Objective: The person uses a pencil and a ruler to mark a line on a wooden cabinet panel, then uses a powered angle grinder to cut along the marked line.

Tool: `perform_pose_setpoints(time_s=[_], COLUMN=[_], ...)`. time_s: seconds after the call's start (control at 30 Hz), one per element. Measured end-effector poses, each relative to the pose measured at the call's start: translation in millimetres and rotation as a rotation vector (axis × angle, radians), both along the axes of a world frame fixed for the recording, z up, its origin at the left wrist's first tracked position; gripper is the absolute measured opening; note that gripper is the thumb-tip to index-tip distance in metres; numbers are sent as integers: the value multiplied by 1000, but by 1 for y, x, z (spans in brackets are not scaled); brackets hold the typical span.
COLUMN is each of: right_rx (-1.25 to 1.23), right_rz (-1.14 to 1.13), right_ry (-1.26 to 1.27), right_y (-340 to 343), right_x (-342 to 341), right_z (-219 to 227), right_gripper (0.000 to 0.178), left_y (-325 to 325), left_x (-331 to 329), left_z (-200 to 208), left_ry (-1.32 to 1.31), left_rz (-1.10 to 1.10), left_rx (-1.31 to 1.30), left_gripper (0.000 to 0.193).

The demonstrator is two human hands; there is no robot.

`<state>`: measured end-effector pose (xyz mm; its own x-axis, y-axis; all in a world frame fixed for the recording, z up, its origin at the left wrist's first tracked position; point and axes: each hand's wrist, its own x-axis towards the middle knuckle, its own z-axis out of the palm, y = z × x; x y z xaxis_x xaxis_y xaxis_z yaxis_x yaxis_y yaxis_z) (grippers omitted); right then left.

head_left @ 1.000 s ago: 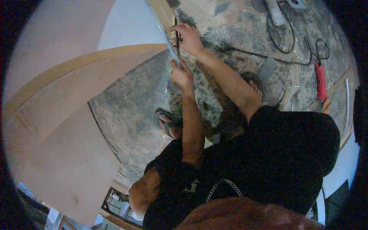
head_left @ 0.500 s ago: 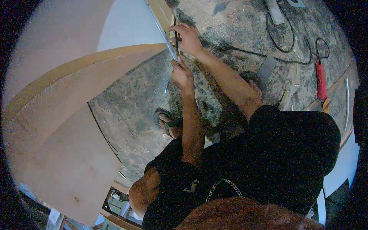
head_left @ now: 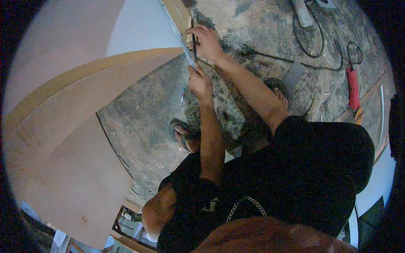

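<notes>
My left hand (head_left: 201,84) is closed around the lower end of a long, thin silvery strip (head_left: 177,34). The strip runs up along the edge of a curved wooden panel (head_left: 114,61) with a pale inner face. Just above, my right hand (head_left: 207,43) pinches a slim, dark, stick-like tool (head_left: 193,36), held nearly upright beside the strip. What sort of tool it is, I cannot make out. The tool's lower end comes down close to my left hand.
Tan board (head_left: 80,185) fills the left side. On the stained concrete floor (head_left: 147,114) lie a black cable (head_left: 291,60), a red-handled tool (head_left: 353,89), a grey flat plate (head_left: 294,73) and wood scraps. My sandalled foot (head_left: 180,130) stands below my hands.
</notes>
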<state>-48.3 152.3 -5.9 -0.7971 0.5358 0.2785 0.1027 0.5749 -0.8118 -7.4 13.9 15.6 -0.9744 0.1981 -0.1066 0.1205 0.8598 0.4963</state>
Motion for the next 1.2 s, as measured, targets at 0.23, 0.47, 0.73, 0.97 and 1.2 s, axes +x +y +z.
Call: perform_pose_setpoints(time_s=[0.23, 0.47, 0.73, 0.97, 1.2], right_rx=[-48, 10, -1, 1, -3], right_rz=[51, 17, 36, 40, 56], right_ry=[14, -32, 0, 39, 43], right_y=[-3, -1, 1, 1, 4], right_x=[-3, 3, -1, -2, 2], right_z=[4, 6, -3, 3, 0], right_gripper=[44, 51, 45, 49, 51], left_y=[-3, -3, -3, -7, -2], left_x=[-2, 2, 1, 1, 4], left_z=[-1, -10, 5, -1, 3], left_ry=[38, 170, -26, 102, 151], left_rz=[19, 8, 26, 49, 34], left_rx=[6, 51, 117, 119, 135], left_gripper=[42, 39, 39, 43, 42])
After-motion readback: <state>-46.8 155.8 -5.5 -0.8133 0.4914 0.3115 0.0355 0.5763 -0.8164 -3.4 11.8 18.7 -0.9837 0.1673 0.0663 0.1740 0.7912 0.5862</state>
